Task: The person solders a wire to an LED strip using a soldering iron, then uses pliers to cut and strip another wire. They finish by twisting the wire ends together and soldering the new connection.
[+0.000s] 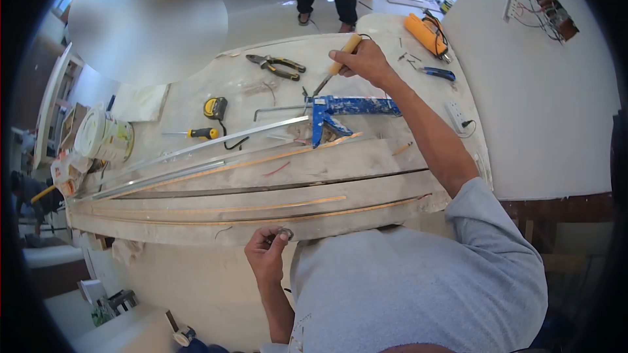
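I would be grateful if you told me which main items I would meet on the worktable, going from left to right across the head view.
White bucket, tape measure, pliers, wooden-handled tool held in the right hand, blue utility knife.

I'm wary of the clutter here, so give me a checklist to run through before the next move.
1. Right hand holds the wooden-handled tool by its handle: ok.
2. Left hand away from the tool's tip: ok, it is at the near table edge.
3. Space around the tip: not ok, the blue caulking gun crowds it.
4. Small dark thing in the left hand identified: cannot tell.
5. Tip cool: cannot tell.
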The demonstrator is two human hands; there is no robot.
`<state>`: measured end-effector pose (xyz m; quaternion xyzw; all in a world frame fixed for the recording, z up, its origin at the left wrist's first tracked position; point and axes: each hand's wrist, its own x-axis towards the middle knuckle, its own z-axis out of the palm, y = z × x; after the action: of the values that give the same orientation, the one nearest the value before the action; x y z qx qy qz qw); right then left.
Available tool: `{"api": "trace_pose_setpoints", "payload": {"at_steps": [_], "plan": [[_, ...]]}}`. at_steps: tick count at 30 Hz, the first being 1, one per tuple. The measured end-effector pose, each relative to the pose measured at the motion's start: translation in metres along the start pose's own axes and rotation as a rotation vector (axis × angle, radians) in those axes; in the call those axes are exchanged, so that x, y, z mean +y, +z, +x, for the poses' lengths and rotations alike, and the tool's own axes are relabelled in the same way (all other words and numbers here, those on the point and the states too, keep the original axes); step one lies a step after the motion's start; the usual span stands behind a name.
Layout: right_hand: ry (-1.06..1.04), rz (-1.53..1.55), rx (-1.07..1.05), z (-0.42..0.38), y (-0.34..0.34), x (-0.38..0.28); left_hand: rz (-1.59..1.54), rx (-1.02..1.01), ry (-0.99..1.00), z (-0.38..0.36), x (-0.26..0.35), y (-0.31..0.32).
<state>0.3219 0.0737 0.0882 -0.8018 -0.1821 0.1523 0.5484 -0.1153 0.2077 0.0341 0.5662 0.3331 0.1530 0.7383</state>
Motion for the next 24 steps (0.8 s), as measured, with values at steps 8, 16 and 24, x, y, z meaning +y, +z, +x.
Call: {"api": "trace_pose_setpoints", "payload": {"at_steps": [8, 16, 24], "plan": [[0.090, -0.155, -0.104, 0.034, 0.031, 0.006, -0.046, 0.048, -0.006, -0.012, -0.006, 0.001], [0.164, -0.110, -0.076, 0.060, 0.042, 0.048, 0.090, -0.026, 0.002, -0.002, 0.002, 0.002], [-0.007, -0.329, -0.027, -0.012, 0.041, 0.016, -0.138, -0.094, 0.035, 0.008, 0.007, 0.016]]}}
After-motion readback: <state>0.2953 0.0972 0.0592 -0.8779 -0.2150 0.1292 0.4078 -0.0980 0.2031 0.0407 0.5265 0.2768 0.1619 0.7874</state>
